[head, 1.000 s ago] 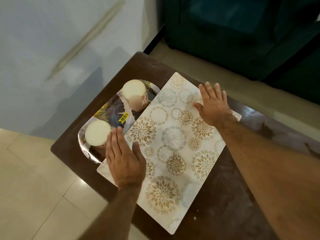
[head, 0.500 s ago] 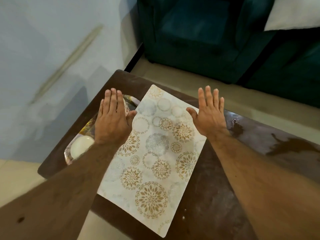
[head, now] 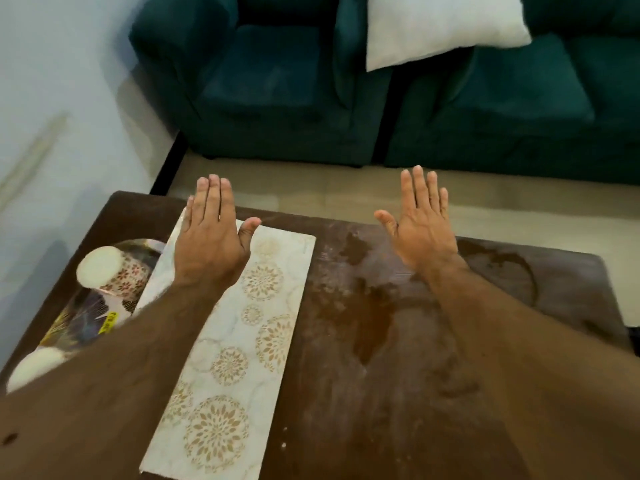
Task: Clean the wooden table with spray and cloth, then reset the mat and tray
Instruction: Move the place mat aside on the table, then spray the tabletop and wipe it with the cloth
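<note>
The dark wooden table (head: 398, 393) fills the lower view, streaked with pale dust and darker wet patches. A white mat (head: 239, 341) with gold flower circles lies on its left half. Left of the mat sits a shiny patterned tray (head: 69, 323) carrying two upturned cups, one flowered cup (head: 110, 268) at the back and a second cup (head: 33, 370) partly behind my forearm. My left hand (head: 211, 237) hovers flat and empty over the mat's far end. My right hand (head: 420, 225) is raised flat over the bare wood, fingers apart. No spray or cloth is in view.
Two dark teal armchairs (head: 273, 88) stand beyond the table, with a white cushion (head: 440, 26) between them. A strip of pale floor (head: 346, 199) separates table and chairs. A white wall (head: 52, 98) runs along the left.
The view has tilted up and to the right. Both hands have lifted off the mat; the right hand moved right, off the mat and over the bare wood.
</note>
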